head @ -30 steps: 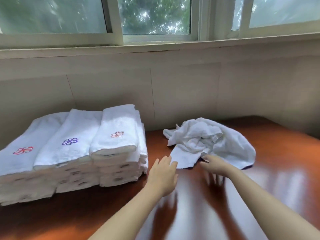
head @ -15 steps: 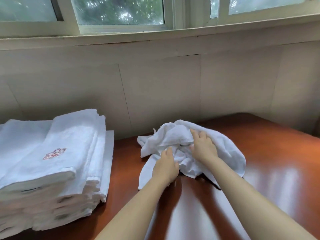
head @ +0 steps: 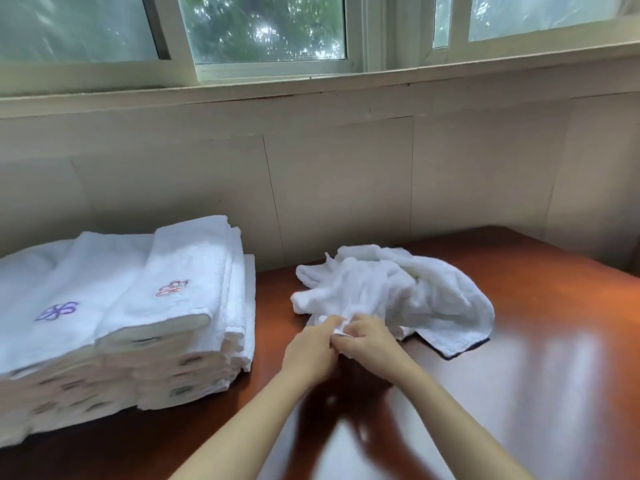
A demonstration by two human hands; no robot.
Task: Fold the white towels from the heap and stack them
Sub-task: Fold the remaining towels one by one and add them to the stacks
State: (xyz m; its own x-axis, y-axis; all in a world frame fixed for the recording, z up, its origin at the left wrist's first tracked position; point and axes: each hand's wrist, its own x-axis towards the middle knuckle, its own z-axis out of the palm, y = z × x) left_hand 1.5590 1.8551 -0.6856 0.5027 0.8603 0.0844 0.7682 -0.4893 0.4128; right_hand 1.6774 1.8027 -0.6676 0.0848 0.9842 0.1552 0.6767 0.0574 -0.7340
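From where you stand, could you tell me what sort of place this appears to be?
Probably a hotel laundry or housekeeping room: stacks of folded white towels with embroidered marks sit on a polished wooden table under a window, and the left hand and right hand pinch a crumpled towel.

We log a crumpled white heap (head: 398, 289) at centre, one hemmed corner lying flat to its right, and apart to its left a tall stack (head: 180, 265) of folded white towels in side-by-side columns, tops embroidered with purple and red flowers.
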